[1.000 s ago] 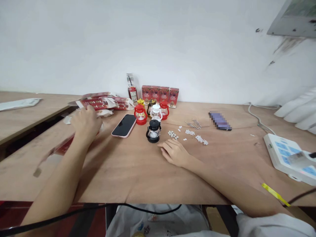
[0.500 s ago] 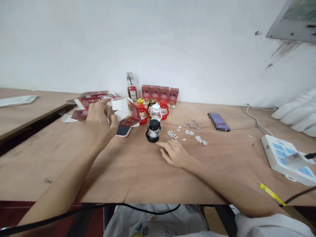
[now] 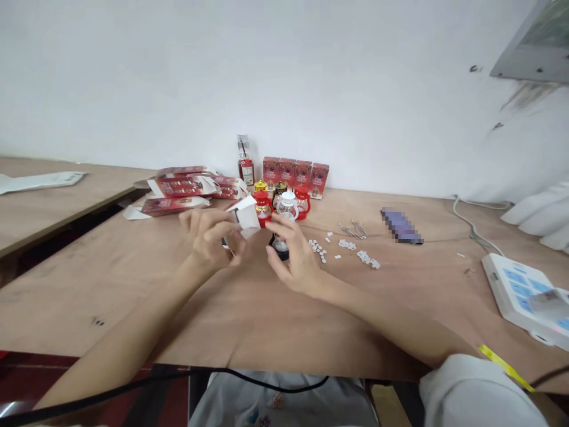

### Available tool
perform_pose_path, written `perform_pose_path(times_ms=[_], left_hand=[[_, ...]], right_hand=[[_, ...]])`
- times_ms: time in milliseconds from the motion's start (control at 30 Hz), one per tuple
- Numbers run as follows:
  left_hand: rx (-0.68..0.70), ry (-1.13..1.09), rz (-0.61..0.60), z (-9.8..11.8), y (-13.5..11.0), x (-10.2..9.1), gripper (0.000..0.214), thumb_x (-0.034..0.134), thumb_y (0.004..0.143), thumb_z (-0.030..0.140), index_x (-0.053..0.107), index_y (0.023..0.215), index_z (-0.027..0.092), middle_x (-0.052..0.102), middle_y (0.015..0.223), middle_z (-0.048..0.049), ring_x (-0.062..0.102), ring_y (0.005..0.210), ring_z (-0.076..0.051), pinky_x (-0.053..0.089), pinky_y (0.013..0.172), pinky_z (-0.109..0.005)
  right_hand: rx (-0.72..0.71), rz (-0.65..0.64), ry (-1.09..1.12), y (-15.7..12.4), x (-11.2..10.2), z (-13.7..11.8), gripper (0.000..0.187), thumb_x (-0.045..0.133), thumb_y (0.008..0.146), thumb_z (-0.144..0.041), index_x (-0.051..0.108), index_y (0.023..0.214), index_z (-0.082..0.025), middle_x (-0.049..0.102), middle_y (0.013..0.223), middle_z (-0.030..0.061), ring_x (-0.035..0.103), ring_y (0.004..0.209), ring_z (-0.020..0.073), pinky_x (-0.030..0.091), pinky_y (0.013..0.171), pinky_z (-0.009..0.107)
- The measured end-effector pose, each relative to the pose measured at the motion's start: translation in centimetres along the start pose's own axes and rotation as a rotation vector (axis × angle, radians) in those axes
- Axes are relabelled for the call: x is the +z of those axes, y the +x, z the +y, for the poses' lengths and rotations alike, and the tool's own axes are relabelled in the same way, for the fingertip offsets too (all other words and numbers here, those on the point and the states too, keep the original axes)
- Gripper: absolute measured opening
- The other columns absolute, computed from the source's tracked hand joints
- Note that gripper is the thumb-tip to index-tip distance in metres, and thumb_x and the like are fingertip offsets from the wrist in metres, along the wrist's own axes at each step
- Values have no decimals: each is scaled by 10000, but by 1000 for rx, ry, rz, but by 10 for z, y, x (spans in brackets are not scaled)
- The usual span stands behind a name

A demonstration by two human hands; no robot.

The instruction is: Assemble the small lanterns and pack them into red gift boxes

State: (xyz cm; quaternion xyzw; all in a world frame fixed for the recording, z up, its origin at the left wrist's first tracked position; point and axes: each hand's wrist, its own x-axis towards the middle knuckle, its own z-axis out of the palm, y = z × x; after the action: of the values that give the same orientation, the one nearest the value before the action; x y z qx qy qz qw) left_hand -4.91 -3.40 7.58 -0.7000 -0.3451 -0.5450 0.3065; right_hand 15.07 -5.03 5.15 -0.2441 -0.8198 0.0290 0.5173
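Note:
My left hand (image 3: 213, 240) is closed on a small box (image 3: 248, 218), with its white flaps and inside facing right. Just right of it, my right hand (image 3: 296, 255) curves in front of a black miniature lantern (image 3: 281, 254), thumb and fingers apart. The hand covers most of the lantern, leaving its dark base in sight; whether the fingers touch it is hard to make out. Behind the hands stand a white lantern (image 3: 288, 204), red lanterns (image 3: 303, 203), a dark one (image 3: 279, 193) and one with a gold top (image 3: 260, 186).
Flattened red boxes (image 3: 182, 185) are piled at left. Upright red boxes (image 3: 303, 177) and a bottle (image 3: 246, 166) line the wall. Button cells (image 3: 317, 249), white plastic bits (image 3: 365, 258), metal wires (image 3: 353, 229) and a phone (image 3: 401, 226) lie right, before a power strip (image 3: 524, 290).
My left hand has brought the box rightward and toward me, turning its white opening. My right hand has lifted from the table and moved around the black lantern. The view has shifted slightly.

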Motion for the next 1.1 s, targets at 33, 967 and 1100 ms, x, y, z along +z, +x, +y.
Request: perform_pose_path(times_ms=[33, 967, 1100], left_hand=[[148, 25, 58, 3, 0, 2, 285, 624, 608, 184, 416, 796, 234, 582, 698, 27, 506, 627, -158, 320, 657, -367], [208, -181, 85, 7, -17, 16, 262, 549, 709, 188, 419, 925, 255, 673, 793, 29, 655, 638, -169, 375, 744, -424], [225, -213, 96, 9, -16, 16, 235, 562, 705, 206, 427, 893, 249, 671, 756, 34, 657, 637, -178, 364, 751, -434]], right_hand=[[69, 13, 45, 12, 3, -4, 469, 478, 899, -201, 341, 1344, -257, 448, 1392, 126, 429, 1318, 232, 499, 973, 416], [147, -102, 145, 37, 16, 12, 206, 466, 844, -117, 654, 880, -193, 653, 1010, 55, 611, 842, 139, 480, 719, 246], [218, -133, 73, 40, 14, 13, 245, 525, 892, -241, 688, 725, -168, 643, 703, 17, 566, 651, 119, 418, 626, 234]])
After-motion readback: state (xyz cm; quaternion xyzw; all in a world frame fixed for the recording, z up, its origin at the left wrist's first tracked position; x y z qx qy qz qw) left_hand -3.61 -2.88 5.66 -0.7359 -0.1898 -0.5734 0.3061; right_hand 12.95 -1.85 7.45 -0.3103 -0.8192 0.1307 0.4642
